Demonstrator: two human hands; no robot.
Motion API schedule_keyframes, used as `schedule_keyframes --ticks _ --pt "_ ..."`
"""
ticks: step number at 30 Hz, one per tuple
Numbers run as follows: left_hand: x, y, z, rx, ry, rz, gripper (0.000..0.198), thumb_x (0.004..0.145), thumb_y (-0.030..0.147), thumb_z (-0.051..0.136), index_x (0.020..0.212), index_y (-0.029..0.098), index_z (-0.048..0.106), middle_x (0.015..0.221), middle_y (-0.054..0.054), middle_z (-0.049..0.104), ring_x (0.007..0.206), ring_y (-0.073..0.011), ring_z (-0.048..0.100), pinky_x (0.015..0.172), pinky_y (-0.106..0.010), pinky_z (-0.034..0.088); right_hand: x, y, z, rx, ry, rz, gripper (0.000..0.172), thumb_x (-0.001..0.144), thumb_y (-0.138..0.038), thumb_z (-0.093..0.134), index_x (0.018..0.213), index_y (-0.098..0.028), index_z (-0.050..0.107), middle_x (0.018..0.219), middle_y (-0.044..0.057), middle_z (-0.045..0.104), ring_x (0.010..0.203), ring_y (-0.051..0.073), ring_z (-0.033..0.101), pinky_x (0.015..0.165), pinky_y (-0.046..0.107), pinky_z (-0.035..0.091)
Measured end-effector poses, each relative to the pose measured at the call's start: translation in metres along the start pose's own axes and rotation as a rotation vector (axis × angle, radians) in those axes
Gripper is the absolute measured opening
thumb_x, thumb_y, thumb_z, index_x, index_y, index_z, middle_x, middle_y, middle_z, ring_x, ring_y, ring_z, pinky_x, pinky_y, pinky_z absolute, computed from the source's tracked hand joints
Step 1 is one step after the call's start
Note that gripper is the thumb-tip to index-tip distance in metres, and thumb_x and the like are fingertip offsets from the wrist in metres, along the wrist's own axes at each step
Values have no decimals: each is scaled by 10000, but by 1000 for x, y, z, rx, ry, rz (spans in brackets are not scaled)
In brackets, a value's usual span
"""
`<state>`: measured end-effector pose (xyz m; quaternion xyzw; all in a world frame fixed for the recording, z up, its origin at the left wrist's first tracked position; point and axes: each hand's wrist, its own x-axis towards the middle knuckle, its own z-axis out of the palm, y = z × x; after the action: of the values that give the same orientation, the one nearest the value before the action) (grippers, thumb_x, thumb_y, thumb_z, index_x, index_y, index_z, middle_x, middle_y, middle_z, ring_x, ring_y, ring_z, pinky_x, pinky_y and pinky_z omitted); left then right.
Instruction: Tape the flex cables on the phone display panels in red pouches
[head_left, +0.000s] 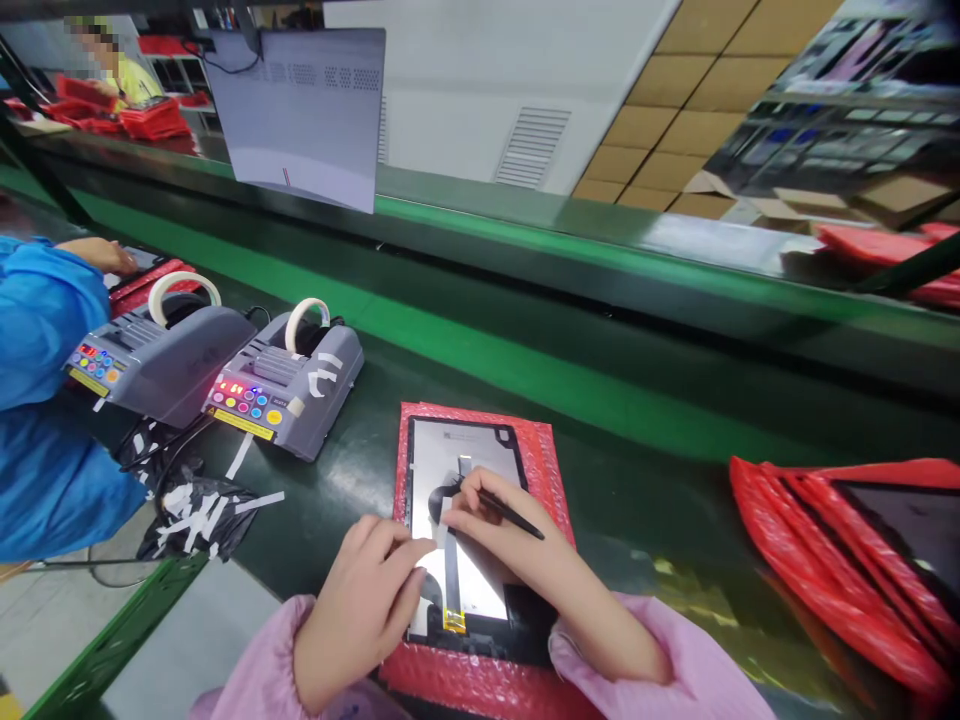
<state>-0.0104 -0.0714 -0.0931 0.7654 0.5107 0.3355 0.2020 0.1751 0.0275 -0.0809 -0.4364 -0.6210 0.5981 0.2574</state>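
Note:
A tablet-sized display panel [491,575], with a silvery back and black border, lies on a red bubble-wrap sheet [551,465] in front of me. Down its middle runs a dark flat ribbon cable [451,570] ending in a gold-yellow connector patch [454,620]. My right hand [499,515] is closed round a slim black tool [517,517], whose working tip is hidden by the fingers above the cable. Resting at the panel's left edge, my left hand [375,585] has bent fingers, its index tip beside the cable and the thumb slightly apart from it.
Two grey tape dispensers [289,375] with lit displays stand at left, beside a black bag littered with white tape scraps [199,515]. A co-worker's blue sleeve [45,320] is beyond them. Red bubble-wrap pouches [817,560] lie at right. A monitor [300,115] hangs above the bench.

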Motion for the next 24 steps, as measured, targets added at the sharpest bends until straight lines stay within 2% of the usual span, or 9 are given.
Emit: schedule_keyframes --ticks 5,11,14,17,19,21,24 --pt "4 -8 11 195 -31 -20 320 941 162 491 1236 195 613 989 -100 538 899 -242 491 764 -384 469 8 20 -1 -102 8 -44 301 869 -352 652 778 -209 403 820 -6 625 754 158 523 699 273 367" --pt "1 -9 18 296 5 -13 325 908 128 531 1209 192 634 1030 -110 524 936 -262 466 778 -398 462 15 18 0 -298 45 -123 252 892 -328 653 844 -217 433 869 -18 625 697 145 495 674 274 357" --pt "1 -7 18 326 17 -9 332 904 114 524 1207 184 639 1017 -112 530 923 -259 466 761 -388 456 26 13 3 -366 123 -146 311 823 -326 728 853 -219 437 860 -14 586 703 158 495 676 281 362" --pt "2 -4 15 377 17 -1 351 894 98 521 1212 186 640 997 -111 548 885 -252 472 743 -379 447 33 4 -4 -489 301 -169 255 840 -281 679 836 -217 432 824 -6 560 710 174 504 677 288 359" --pt "2 2 12 409 32 8 327 888 84 512 1160 191 657 971 -107 566 869 -254 483 732 -378 434 27 -1 -20 -579 436 -146 199 880 -270 614 817 -216 434 782 -10 554 671 169 500 653 284 352" --pt "3 13 13 365 33 35 273 906 93 495 1088 205 665 949 -92 581 858 -246 504 729 -368 425 7 1 -48 -646 534 -159 210 926 -331 570 808 -217 441 744 -17 546 628 157 493 625 275 356" --pt "9 38 29 77 -64 94 259 955 123 453 1114 220 633 979 -73 596 889 -204 545 776 -329 446 -54 20 -108 -754 659 -296 306 968 -463 525 800 -217 454 699 -17 534 578 145 497 593 266 386"
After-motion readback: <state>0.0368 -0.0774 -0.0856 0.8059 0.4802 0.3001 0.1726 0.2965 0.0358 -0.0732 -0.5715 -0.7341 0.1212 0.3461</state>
